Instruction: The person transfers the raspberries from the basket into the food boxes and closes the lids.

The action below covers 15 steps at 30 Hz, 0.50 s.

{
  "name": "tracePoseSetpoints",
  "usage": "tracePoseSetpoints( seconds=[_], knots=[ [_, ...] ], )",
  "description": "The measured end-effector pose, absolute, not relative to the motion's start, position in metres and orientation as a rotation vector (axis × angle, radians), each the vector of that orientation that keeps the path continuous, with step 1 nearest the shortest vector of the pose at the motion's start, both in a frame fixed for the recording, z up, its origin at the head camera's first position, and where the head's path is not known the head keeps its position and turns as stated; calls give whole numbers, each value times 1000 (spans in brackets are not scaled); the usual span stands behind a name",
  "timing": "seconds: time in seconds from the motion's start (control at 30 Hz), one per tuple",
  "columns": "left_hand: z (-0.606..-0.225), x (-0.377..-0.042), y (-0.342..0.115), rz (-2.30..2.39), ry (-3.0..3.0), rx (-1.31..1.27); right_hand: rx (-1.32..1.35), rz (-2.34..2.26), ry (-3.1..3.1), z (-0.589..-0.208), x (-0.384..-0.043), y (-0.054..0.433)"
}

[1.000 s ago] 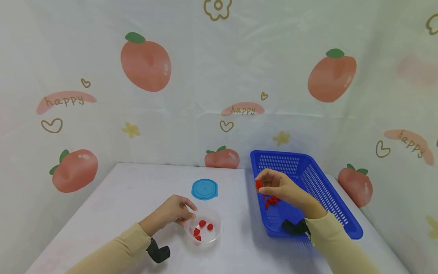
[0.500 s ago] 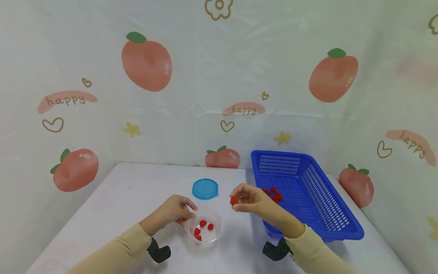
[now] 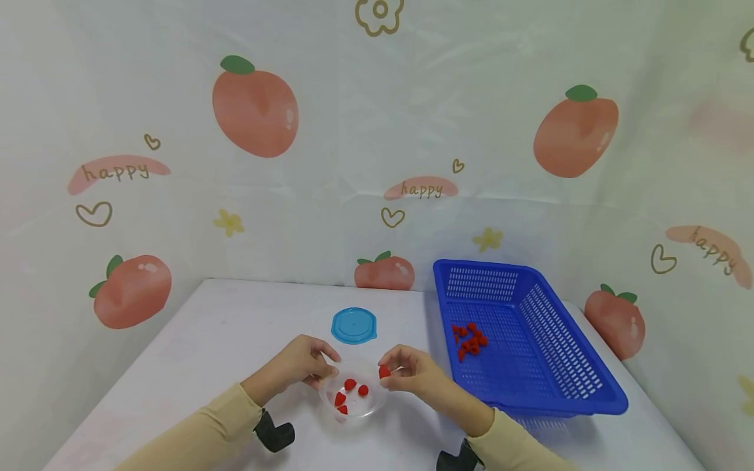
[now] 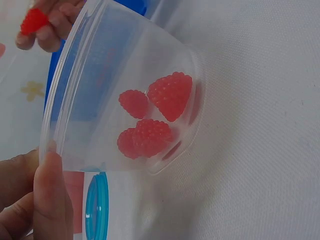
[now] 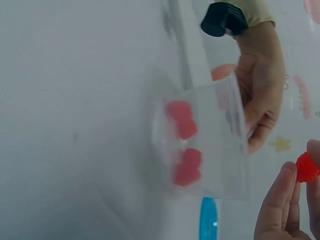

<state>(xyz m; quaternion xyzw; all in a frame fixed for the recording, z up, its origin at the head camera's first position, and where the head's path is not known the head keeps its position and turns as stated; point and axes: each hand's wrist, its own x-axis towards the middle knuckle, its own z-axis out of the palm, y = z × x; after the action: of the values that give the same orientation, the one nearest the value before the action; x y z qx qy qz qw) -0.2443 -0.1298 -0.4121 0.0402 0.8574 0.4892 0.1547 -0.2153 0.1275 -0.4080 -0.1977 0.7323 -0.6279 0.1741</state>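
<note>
A clear plastic tub [image 3: 353, 413] stands on the white table with several raspberries [image 4: 170, 95] on its bottom. My left hand [image 3: 300, 363] pinches the tub's rim at its upper left, thumb and fingers on the wall in the left wrist view. Between the thumb and fingertips of my right hand [image 3: 415, 373] is a single red raspberry [image 5: 307, 168], held just above the tub's right rim. More raspberries [image 3: 471, 340] lie in a loose pile in the blue basket [image 3: 530, 379], toward its left side.
A round blue lid [image 3: 354, 326] lies flat on the table [image 3: 265, 307] behind the tub. The slotted basket stands at the right, its tall walls rising near my right forearm. A printed cloth [image 3: 330, 131] hangs behind the table.
My right hand has carried the raspberry from over the basket leftward and down to the tub's right rim. My left hand has stayed on the tub.
</note>
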Motion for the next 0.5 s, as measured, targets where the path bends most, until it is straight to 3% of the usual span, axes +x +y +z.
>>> tracePoseSetpoints(
  seconds=[0.5],
  knots=[
    [-412,-244,-128,1399,2466,91,-461,-1697,2206,-420,-217,118]
  ],
)
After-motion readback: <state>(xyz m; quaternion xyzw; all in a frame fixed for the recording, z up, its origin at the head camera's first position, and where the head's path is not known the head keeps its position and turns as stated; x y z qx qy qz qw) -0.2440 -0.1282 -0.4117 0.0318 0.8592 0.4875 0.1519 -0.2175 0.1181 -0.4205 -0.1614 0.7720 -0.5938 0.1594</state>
